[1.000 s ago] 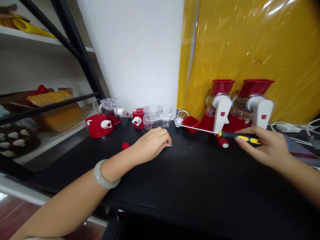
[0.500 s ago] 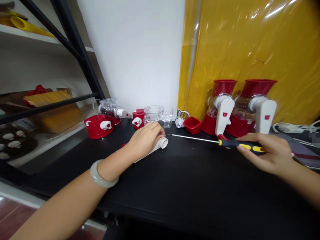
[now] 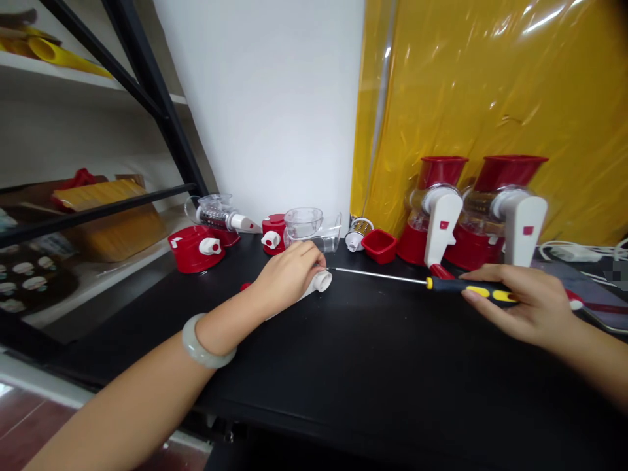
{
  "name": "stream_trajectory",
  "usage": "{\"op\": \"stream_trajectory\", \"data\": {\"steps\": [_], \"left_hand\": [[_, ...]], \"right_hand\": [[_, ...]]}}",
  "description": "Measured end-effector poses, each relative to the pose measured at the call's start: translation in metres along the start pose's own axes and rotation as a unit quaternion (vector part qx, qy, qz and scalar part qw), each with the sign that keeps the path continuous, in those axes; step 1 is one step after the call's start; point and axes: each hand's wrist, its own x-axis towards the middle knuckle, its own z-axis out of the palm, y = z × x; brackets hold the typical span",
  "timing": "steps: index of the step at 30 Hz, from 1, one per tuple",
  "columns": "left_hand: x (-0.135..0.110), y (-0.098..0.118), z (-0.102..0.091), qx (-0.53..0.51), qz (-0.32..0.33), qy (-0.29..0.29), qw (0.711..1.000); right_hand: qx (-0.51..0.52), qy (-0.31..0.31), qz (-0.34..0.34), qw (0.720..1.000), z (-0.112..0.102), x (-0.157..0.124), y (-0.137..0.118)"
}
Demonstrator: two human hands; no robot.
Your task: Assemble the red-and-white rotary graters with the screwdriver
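My right hand (image 3: 527, 304) is wrapped round a screwdriver (image 3: 471, 289) with a black and yellow handle, its shaft pointing left. The screwdriver's tip meets the fingertips of my left hand (image 3: 292, 271), which are closed in a pinch. Whatever they hold is too small to make out. Under and beside my left hand a white crank handle (image 3: 322, 282) lies on the black table, its round open end facing right. My left hand hides much of it. A bit of its red knob (image 3: 245, 286) shows behind the wrist.
Two red and white rotary graters (image 3: 441, 209) stand at the back right. A red cup (image 3: 380, 246), a grater drum (image 3: 359, 233), a clear housing (image 3: 314, 230) and red bases (image 3: 196, 250) line the back. White cables (image 3: 574, 251) lie far right; shelves (image 3: 98, 91) rise left.
The screwdriver has moved slightly left, closing the small gap between its tip and my left fingertips. My left hand stays by the crank handle. The view has shifted slightly.
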Motion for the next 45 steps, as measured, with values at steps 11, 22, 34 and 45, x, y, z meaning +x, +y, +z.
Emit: {"op": "stream_trajectory", "data": {"steps": [11, 22, 34, 45], "left_hand": [[0.0013, -0.0003, -0.0003, -0.009, 0.002, -0.001, 1.0], [0.0013, -0.0025, 0.0015, -0.018, 0.008, 0.001, 1.0], [0.0, -0.0014, 0.0014, -0.02, 0.008, -0.001, 1.0], [0.0, -0.0009, -0.0003, -0.019, 0.003, -0.006, 1.0]], "right_hand": [[0.021, -0.009, 0.005, 1.0, 0.0019, -0.0004, -0.0006], [0.032, -0.013, 0.005, 0.999, 0.0015, 0.0003, -0.0013], [0.03, -0.019, 0.011, 0.999, 0.0009, -0.003, 0.0001], [0.019, -0.015, 0.003, 1.0, -0.0001, -0.0021, 0.0]]}}
